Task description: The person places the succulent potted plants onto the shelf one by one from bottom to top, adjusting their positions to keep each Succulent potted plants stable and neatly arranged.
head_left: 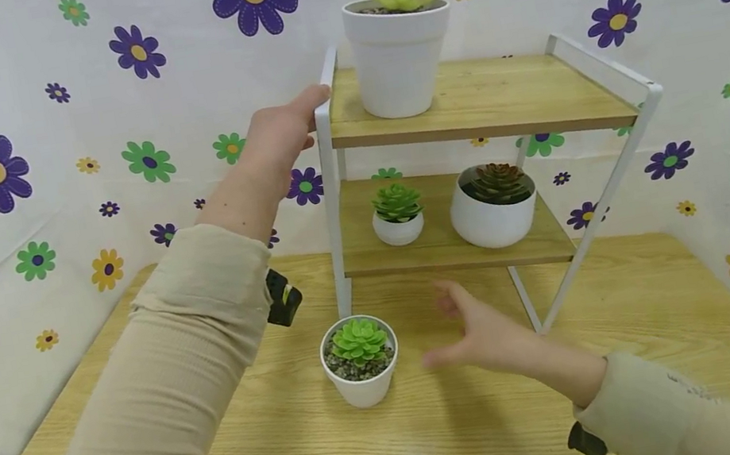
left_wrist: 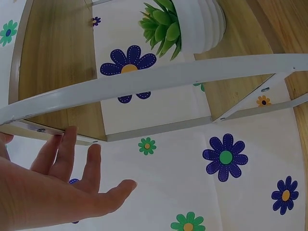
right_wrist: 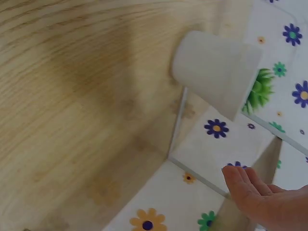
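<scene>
My left hand (head_left: 284, 132) grips the upper left corner of a two-tier plant shelf (head_left: 500, 124) with a white metal frame and wooden boards. In the left wrist view its fingers (left_wrist: 67, 154) reach the underside of the frame, the outer ones spread apart. Low over the table, my right hand (head_left: 487, 332) has its thumb and fingers spread with nothing between them. Left of it stands a small white pot (head_left: 363, 373) with a bright green succulent (head_left: 360, 341), upright by the shelf's front left leg. The right wrist view shows this pot (right_wrist: 211, 70) from the side.
A large white pot (head_left: 399, 65) with a yellow-green succulent stands on the top board. The lower board bears a small potted green succulent (head_left: 399, 230) and a rounded white pot (head_left: 496, 220) with a dark red one. Flower-printed cloth (head_left: 26, 67) surrounds the wooden table (head_left: 286, 450).
</scene>
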Demonstrator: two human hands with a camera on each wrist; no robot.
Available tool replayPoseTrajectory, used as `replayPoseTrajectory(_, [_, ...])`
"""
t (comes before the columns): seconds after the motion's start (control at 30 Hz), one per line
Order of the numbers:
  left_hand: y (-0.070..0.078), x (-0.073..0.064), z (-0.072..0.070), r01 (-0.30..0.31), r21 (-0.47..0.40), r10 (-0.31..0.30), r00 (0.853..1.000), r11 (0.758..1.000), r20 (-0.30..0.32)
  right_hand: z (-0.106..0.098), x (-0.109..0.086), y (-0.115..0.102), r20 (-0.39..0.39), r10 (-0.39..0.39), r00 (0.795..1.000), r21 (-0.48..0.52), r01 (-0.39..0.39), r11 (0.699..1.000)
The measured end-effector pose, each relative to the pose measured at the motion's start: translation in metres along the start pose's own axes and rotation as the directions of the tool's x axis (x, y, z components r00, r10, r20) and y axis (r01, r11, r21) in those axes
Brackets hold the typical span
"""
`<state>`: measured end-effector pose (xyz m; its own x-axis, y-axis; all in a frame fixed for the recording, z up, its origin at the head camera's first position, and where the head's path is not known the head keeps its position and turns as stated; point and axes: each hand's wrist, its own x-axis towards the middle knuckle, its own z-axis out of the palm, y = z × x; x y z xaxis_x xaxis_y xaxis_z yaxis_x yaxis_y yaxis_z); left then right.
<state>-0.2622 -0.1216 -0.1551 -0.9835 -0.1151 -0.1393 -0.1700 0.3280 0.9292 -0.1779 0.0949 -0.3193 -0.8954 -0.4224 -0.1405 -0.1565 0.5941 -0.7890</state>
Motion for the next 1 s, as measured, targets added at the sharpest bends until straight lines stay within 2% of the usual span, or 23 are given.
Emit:
replayPoseTrajectory(0.3, [0.0, 0.001, -0.004, -0.01, 0.045, 0.009, 1.0, 0.999, 0.024, 0.029, 0.016, 0.013, 0.004, 0.013, 1.0, 0.044, -0.013, 0.999])
replayPoseTrajectory(0.57, [0.002, 0.003, -0.005, -0.01, 0.077, 0.008, 1.0, 0.997, 0.03, 0.041, 0.025, 0.012, -0.027, 0.02, 0.999, 0.051, -0.019, 0.999])
replayPoseTrajectory(0.8, [0.003, 0.004, -0.007, 0.0, 0.106, -0.004, 0.999, 0.994, 0.035, 0.054, 0.034, 0.02, -0.026, -0.033, 0.999, 0.095, 0.035, 0.995])
replayPoseTrajectory(1.0, [0.004, 0.003, -0.01, -0.012, 0.122, 0.006, 0.999, 0.992, 0.05, 0.064, 0.044, 0.025, -0.015, -0.056, 0.998, 0.076, 0.057, 0.995])
